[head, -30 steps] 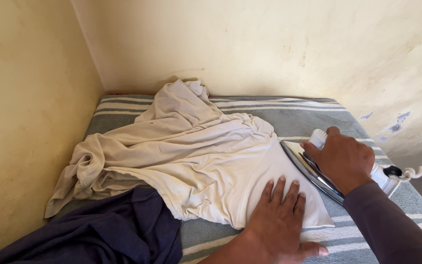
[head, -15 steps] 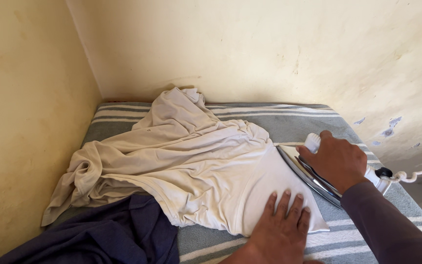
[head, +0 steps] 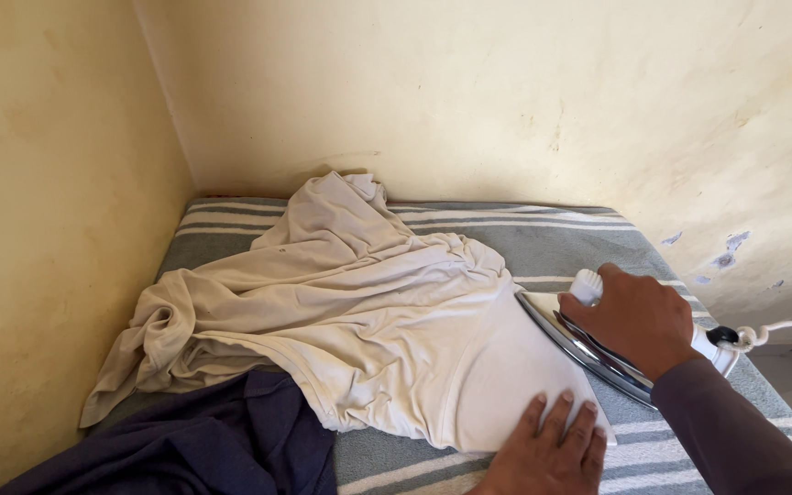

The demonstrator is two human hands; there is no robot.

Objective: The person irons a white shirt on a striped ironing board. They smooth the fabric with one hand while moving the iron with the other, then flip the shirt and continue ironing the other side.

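Observation:
A crumpled cream garment (head: pixel 341 293) lies spread over a grey-and-white striped cloth surface (head: pixel 552 238). My left hand (head: pixel 552 449) presses flat on the garment's smooth near corner, fingers together. My right hand (head: pixel 639 316) grips the white handle of a metal-soled iron (head: pixel 588 344), which rests on the right edge of the garment. The iron's white cord (head: pixel 781 325) runs off to the right.
A dark navy garment (head: pixel 203 440) lies bunched at the near left, partly under the cream one. Yellowish walls (head: pixel 57 211) close in the surface at the left and back, meeting in a corner. The right wall has chipped paint spots.
My left hand has slid back toward me along the garment's near corner. The iron and my right hand have shifted slightly toward me. The view has tilted a little.

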